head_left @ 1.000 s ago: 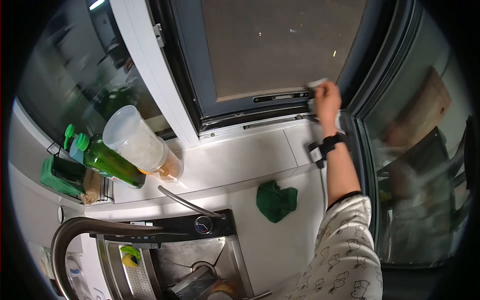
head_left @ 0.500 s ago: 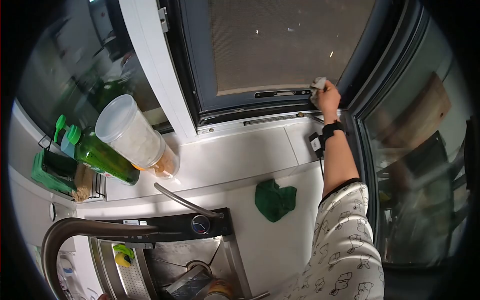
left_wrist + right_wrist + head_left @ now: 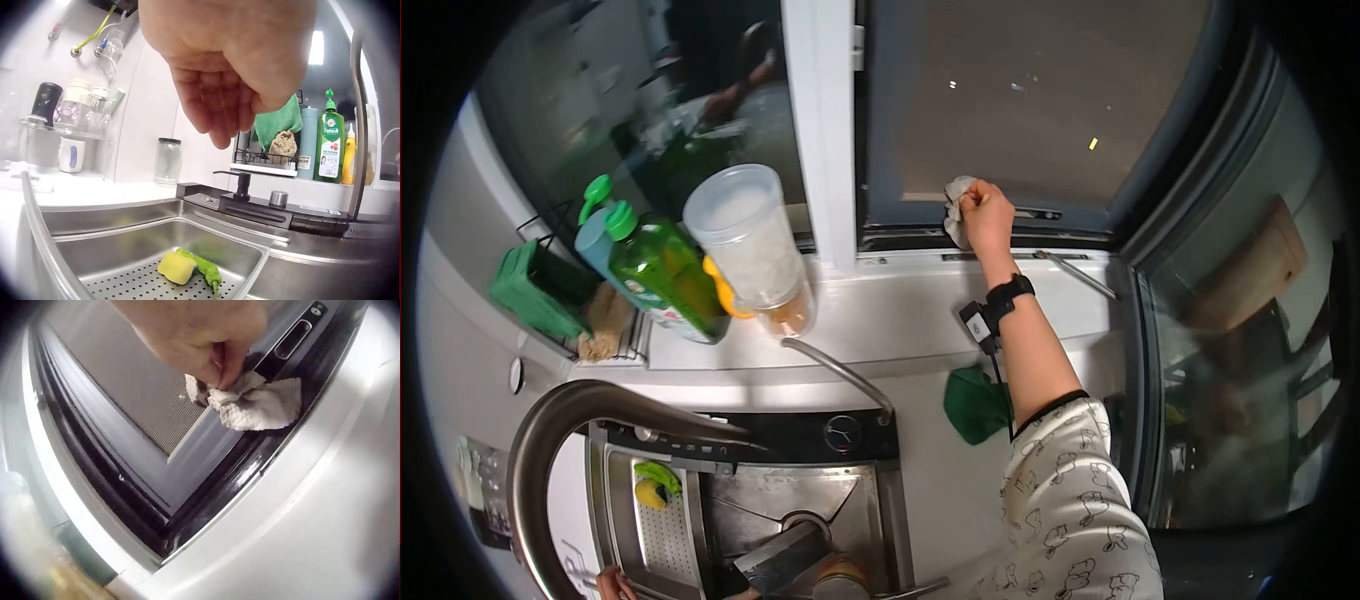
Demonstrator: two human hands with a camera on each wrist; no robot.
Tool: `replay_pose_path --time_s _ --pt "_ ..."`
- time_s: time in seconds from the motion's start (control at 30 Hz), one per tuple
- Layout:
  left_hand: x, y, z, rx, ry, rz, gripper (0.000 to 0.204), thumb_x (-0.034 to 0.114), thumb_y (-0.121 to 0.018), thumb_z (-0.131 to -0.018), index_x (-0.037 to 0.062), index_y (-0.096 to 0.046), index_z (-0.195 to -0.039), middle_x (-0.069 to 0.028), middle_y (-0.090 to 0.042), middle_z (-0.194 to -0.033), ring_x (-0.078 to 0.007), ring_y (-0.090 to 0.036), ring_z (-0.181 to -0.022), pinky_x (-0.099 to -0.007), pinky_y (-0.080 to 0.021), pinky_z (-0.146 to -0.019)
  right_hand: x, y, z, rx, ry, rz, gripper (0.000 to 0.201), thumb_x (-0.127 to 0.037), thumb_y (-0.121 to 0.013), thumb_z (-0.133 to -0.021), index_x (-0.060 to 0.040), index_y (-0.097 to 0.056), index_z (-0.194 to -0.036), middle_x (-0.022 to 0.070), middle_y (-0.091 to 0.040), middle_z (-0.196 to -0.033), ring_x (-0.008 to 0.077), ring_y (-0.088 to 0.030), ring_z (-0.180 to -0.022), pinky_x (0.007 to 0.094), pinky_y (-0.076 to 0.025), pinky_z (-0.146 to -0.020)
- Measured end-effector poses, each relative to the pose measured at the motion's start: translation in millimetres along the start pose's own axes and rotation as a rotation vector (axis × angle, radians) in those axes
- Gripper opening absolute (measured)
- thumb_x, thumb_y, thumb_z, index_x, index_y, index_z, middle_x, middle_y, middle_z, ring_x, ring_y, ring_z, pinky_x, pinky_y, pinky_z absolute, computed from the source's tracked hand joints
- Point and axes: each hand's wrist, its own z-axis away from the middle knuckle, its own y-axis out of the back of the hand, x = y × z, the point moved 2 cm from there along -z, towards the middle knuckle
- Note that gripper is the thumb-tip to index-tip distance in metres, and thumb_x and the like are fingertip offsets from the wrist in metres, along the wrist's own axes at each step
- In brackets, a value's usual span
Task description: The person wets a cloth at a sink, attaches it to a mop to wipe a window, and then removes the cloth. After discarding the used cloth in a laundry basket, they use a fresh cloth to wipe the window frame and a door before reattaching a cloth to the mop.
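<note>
In the head view, the right hand (image 3: 988, 215) is pinching a crumpled off-white cloth (image 3: 957, 212) between thumb and fingers, and the cloth is lying against the lower rail of the grey window frame (image 3: 882, 150). In the right wrist view, a slotted black plate (image 3: 294, 339) is sitting at one o'clock from the cloth.

From the right hand in the head view, a green rag (image 3: 976, 405) is lying on the counter at six o'clock, partly behind the forearm. A lidded clear container (image 3: 750, 250) is standing at nine o'clock, with a green dish-soap bottle (image 3: 665, 275) just beyond it. The sink (image 3: 887, 520) is lying towards seven o'clock.

The left hand (image 3: 231, 56) is holding nothing; its fingers are hanging loosely curled over the sink area. In the head view, it is showing only partly, at seven o'clock from a yellow sponge (image 3: 650, 493). The sponge is resting in a perforated tray (image 3: 125, 286), where, in the left wrist view, a green chilli pepper (image 3: 209, 270) is touching it at three o'clock.
</note>
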Motion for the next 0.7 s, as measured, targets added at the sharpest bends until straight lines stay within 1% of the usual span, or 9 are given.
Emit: replay_pose_path --time_s 0.07,0.13,0.17,0.3,0.4,0.47,0.53,0.67,0.7 --pt "-10 -4 5 0.023 0.014 0.032 0.018 0.009 -0.045 -0.087 -0.0014 -0.055 -0.098 -0.0135 -0.057 -0.089 -0.0212 -0.057 -0.074 -0.0323 -0.047 -0.068 -14 -12 3 -0.047 0.009 -0.023 0.008 -0.008 -0.059 -0.072 -0.0025 -0.059 -0.078 0.0134 -0.059 -0.076 0.0293 -0.059 -0.070 0.0355 -0.046 -0.065" --pt "-24 -8 13 0.046 0.034 0.075 0.017 0.008 -0.044 -0.087 -0.0018 -0.055 -0.096 -0.0127 -0.056 -0.088 -0.0200 -0.057 -0.073 -0.0313 -0.046 -0.067 -26 -19 7 0.001 0.067 -0.002 0.007 -0.004 -0.055 -0.072 -0.0029 -0.060 -0.076 0.0155 -0.058 -0.076 0.0328 -0.057 -0.070 0.0384 -0.046 -0.066" --pt "-34 -13 16 0.055 0.048 0.102 0.017 0.008 -0.044 -0.087 -0.0021 -0.054 -0.095 -0.0123 -0.056 -0.087 -0.0194 -0.056 -0.073 -0.0307 -0.046 -0.066 -25 -20 8 0.002 0.034 -0.030 0.007 -0.003 -0.054 -0.072 -0.0026 -0.060 -0.076 0.0156 -0.058 -0.076 0.0330 -0.057 -0.070 0.0386 -0.046 -0.066" --pt "-91 -40 29 0.084 0.134 0.250 0.016 0.005 -0.041 -0.088 -0.0029 -0.054 -0.093 -0.0108 -0.054 -0.085 -0.0170 -0.056 -0.071 -0.0286 -0.046 -0.065 -26 -21 9 -0.004 0.022 -0.008 0.008 -0.003 -0.053 -0.073 -0.0023 -0.060 -0.077 0.0160 -0.058 -0.078 0.0343 -0.057 -0.072 0.0393 -0.046 -0.066" --pt "-53 -29 22 0.106 0.034 0.203 0.015 0.007 -0.040 -0.089 -0.0017 -0.054 -0.088 -0.0086 -0.052 -0.079 -0.0141 -0.053 -0.067 -0.0252 -0.044 -0.062 -30 -21 11 0.005 0.054 0.000 0.008 -0.003 -0.053 -0.074 -0.0018 -0.059 -0.079 0.0159 -0.058 -0.080 0.0342 -0.057 -0.073 0.0393 -0.046 -0.067" --pt "-46 -24 21 0.117 0.026 0.189 0.015 0.007 -0.041 -0.089 -0.0014 -0.054 -0.088 -0.0082 -0.052 -0.078 -0.0138 -0.053 -0.067 -0.0251 -0.044 -0.062 -37 -28 16 0.011 0.094 -0.015 0.008 -0.002 -0.053 -0.074 -0.0013 -0.059 -0.079 0.0157 -0.058 -0.081 0.0341 -0.057 -0.074 0.0393 -0.045 -0.067" --pt "-50 -19 26 0.134 0.072 0.191 0.015 0.008 -0.042 -0.089 -0.0012 -0.054 -0.088 -0.0079 -0.052 -0.077 -0.0136 -0.053 -0.066 -0.0250 -0.044 -0.062 -44 -35 18 0.019 0.133 -0.036 0.008 -0.002 -0.053 -0.074 -0.0007 -0.059 -0.080 0.0155 -0.058 -0.081 0.0340 -0.057 -0.074 0.0393 -0.045 -0.067" --pt "-62 -18 29 0.152 0.263 0.241 0.014 0.009 -0.044 -0.089 -0.0007 -0.055 -0.089 -0.0072 -0.052 -0.075 -0.0131 -0.053 -0.066 -0.0248 -0.043 -0.062 -43 -43 19 0.007 0.035 -0.054 0.008 -0.002 -0.053 -0.074 -0.0020 -0.059 -0.079 0.0147 -0.058 -0.082 0.0341 -0.057 -0.074 0.0393 -0.045 -0.068" --pt "-69 -22 30 0.149 0.293 0.285 0.014 0.009 -0.045 -0.088 -0.0006 -0.055 -0.089 -0.0071 -0.052 -0.075 -0.0131 -0.053 -0.067 -0.0251 -0.043 -0.062 -39 -46 18 0.010 0.002 -0.100 0.006 -0.003 -0.053 -0.074 -0.0018 -0.058 -0.077 0.0149 -0.057 -0.078 0.0299 -0.056 -0.068 0.0364 -0.045 -0.064"
